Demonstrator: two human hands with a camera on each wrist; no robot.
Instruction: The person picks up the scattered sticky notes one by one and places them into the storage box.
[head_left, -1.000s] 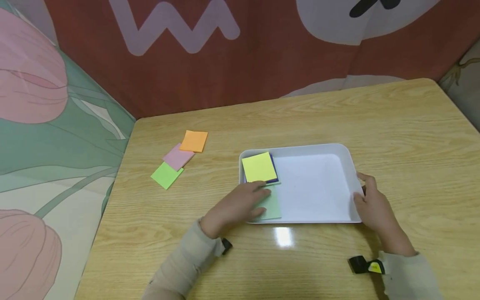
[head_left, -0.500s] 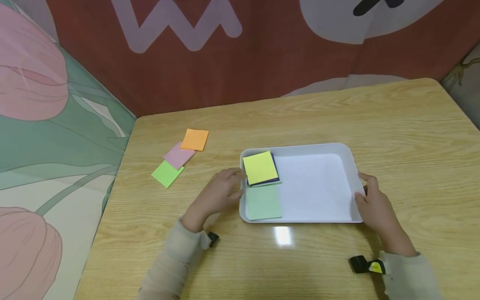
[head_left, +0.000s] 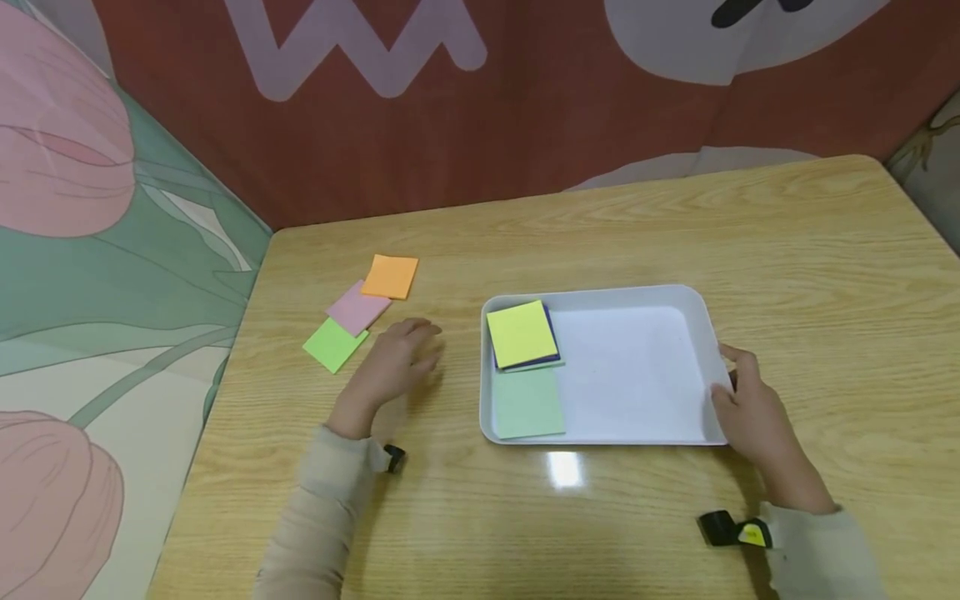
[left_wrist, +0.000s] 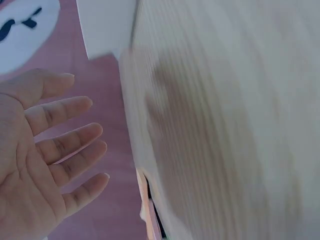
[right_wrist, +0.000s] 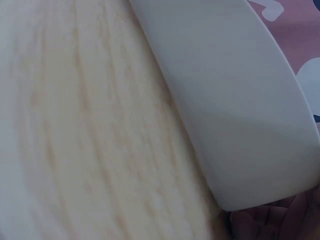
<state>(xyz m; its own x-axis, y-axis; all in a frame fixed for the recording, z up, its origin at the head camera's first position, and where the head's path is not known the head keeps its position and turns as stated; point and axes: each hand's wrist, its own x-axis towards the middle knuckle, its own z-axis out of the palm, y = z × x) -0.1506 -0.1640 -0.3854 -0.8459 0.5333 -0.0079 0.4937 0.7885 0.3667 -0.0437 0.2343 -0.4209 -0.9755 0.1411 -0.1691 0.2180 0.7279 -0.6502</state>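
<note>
My left hand [head_left: 393,362] hovers over the table to the left of the tray, beside the loose sticky note pads. Its fingers are spread and hold nothing, as the left wrist view shows the bare palm [left_wrist: 30,165]. With my right hand [head_left: 753,417] I hold the right end of the white tray [head_left: 705,333]; the right wrist view shows fingers at the tray's corner [right_wrist: 265,165]. A yellow sticky note pad [head_left: 521,333] lies on a dark blue one in the tray's far left corner, with a pale green edge beneath. Nearer me lies a pale green pad [head_left: 528,404].
On the table's left, a bright green pad [head_left: 333,346], a pink pad [head_left: 358,308] and an orange pad [head_left: 390,277] lie overlapping in a row. A patterned cloth [head_left: 525,125] hangs behind the wooden table [head_left: 562,533].
My left hand has moved off the pale green pad, out of the tray and leftward toward the loose pads. The right hand stays on the tray's right end.
</note>
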